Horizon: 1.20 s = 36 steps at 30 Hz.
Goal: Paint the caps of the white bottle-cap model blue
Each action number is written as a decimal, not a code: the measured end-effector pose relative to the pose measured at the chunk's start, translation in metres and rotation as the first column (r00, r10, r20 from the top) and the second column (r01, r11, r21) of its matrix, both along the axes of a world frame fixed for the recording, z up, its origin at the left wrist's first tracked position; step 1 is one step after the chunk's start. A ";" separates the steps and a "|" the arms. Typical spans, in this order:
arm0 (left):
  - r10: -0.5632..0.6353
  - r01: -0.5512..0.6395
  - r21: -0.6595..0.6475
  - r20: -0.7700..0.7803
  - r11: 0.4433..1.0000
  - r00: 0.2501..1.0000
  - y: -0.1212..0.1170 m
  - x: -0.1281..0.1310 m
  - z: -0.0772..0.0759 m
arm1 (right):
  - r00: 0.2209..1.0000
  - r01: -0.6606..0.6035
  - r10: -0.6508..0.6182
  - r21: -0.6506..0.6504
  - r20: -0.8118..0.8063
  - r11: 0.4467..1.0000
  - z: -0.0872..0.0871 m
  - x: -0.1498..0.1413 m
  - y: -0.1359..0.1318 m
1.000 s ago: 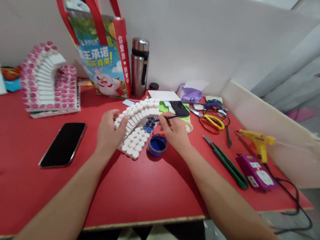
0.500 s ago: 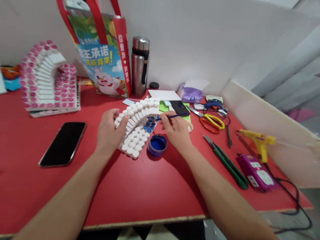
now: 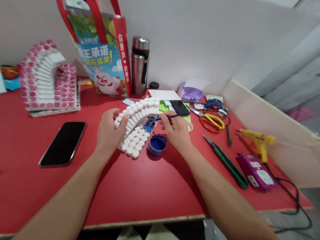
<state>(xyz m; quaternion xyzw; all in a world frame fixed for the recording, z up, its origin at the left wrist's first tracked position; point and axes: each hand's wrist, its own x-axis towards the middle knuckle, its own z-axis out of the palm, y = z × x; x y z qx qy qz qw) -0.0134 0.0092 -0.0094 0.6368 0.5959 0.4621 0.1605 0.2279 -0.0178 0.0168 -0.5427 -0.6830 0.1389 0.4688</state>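
A curved white craft model (image 3: 135, 142), covered in round white discs and a row of flat strips, rests on the red table in front of me. Several of its discs at the right end are painted blue. My left hand (image 3: 110, 131) grips the model's left side, thumb on top and fingers behind it. Between the fingers of my right hand (image 3: 176, 128) is a thin dark blue paintbrush (image 3: 178, 115), its tip at the blue discs. Just below the model stands a small open jar of blue paint (image 3: 157, 145).
A phone (image 3: 63, 144) lies to the left; a similar pink-dotted model (image 3: 44, 79) stands behind it. At the back are a bag (image 3: 101, 61) and a steel flask (image 3: 140, 65). Scissors (image 3: 211, 122), a green cutter (image 3: 227, 162), a glue gun (image 3: 258, 141) and a purple power box (image 3: 256, 173) lie right.
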 end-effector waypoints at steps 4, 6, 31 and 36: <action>-0.002 0.002 0.002 0.006 1.000 1.000 0.000 0.000 0.000 | 1.000 -0.014 0.014 -0.009 -0.015 1.000 0.000 0.000 0.000; 0.001 -0.001 0.003 0.004 1.000 1.000 0.000 0.000 0.000 | 1.000 -0.008 0.008 -0.011 -0.018 1.000 0.000 0.000 -0.001; -0.008 0.008 -0.009 -0.014 1.000 1.000 0.000 0.000 0.001 | 0.998 0.042 -0.043 0.027 0.043 0.999 0.002 0.001 -0.001; -0.001 0.001 -0.004 -0.011 1.000 1.000 0.000 0.000 0.000 | 0.997 0.023 -0.026 0.043 0.076 0.999 0.000 0.000 -0.001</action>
